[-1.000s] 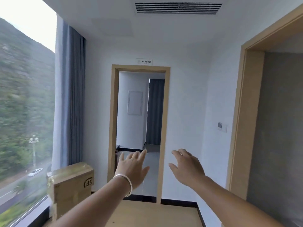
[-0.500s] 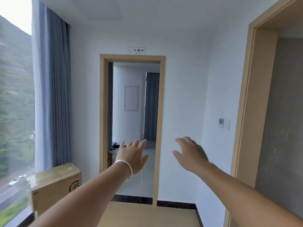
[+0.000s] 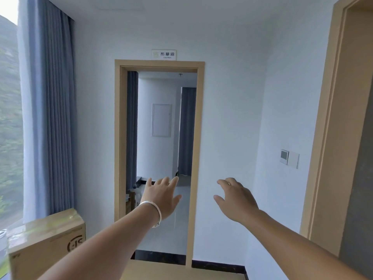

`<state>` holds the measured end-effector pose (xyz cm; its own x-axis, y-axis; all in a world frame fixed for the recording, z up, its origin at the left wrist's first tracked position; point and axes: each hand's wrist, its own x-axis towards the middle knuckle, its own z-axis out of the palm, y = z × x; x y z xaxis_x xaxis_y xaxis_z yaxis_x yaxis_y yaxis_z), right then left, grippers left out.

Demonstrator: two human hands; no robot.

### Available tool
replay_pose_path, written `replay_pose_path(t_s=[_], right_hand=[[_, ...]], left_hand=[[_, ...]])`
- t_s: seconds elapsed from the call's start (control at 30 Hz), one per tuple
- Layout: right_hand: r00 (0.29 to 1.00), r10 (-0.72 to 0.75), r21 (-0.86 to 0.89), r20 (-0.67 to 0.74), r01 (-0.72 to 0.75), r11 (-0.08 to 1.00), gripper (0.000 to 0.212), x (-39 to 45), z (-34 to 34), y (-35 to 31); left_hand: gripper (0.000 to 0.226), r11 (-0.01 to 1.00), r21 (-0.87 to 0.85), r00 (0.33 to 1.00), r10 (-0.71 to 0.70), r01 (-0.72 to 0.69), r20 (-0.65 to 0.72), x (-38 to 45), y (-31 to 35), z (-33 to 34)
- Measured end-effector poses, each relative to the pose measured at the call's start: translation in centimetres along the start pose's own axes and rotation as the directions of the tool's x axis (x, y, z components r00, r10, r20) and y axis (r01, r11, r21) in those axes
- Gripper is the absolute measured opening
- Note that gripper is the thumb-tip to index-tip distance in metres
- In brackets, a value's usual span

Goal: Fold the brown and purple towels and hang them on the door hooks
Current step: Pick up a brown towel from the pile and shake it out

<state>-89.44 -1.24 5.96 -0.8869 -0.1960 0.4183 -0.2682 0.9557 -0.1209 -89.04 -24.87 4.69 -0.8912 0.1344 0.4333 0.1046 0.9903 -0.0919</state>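
Nearest, at seven o'clock, a cardboard box [image 3: 47, 242] sits by the window and curtain [image 3: 50, 110]. Both arms reach forward at chest height, palms down, likely for balance or to start the task. The left hand [image 3: 161, 197], with a bracelet [image 3: 151, 211] at the wrist, has its grip wide and empty; the right hand [image 3: 235, 201] is loosely spread, holding nothing. Farther, at twelve o'clock, an open doorway [image 3: 159, 65] leads onward. No towels or hooks show.

Both arms reach forward toward an open doorway [image 3: 161, 158]; the left hand [image 3: 161, 196], wearing a silver bracelet [image 3: 153, 211], and right hand [image 3: 235, 199] spread empty. A cardboard box [image 3: 46, 241] sits lower left.
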Motion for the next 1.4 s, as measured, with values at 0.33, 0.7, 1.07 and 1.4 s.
replay_pose_path(t_s=[0.33,0.7,1.07,1.4], right_hand=[[0.995,0.095,-0.063,0.009,-0.095,0.994,0.053,12.8,5.6,1.0],[0.984,0.167,-0.123,0.065,-0.158,0.980,0.057,22.9,11.1,3.3],[0.981,0.163,-0.120,0.109,-0.150,0.981,0.060,33.7,16.4,11.6],[0.992,0.066,-0.097,0.107,-0.055,0.994,0.060,46.7,19.7,20.4]], left_hand=[[0.059,0.999,-0.012,0.997,0.052,-0.051,0.056,13.8,-4.4,7.0],[0.057,0.990,-0.083,0.991,0.116,-0.111,0.064,24.4,-6.1,13.4],[0.058,0.994,-0.077,0.995,0.079,-0.075,0.057,35.6,-3.3,19.5],[0.059,0.999,-0.006,0.997,-0.045,0.046,0.060,47.7,-0.6,24.7]])
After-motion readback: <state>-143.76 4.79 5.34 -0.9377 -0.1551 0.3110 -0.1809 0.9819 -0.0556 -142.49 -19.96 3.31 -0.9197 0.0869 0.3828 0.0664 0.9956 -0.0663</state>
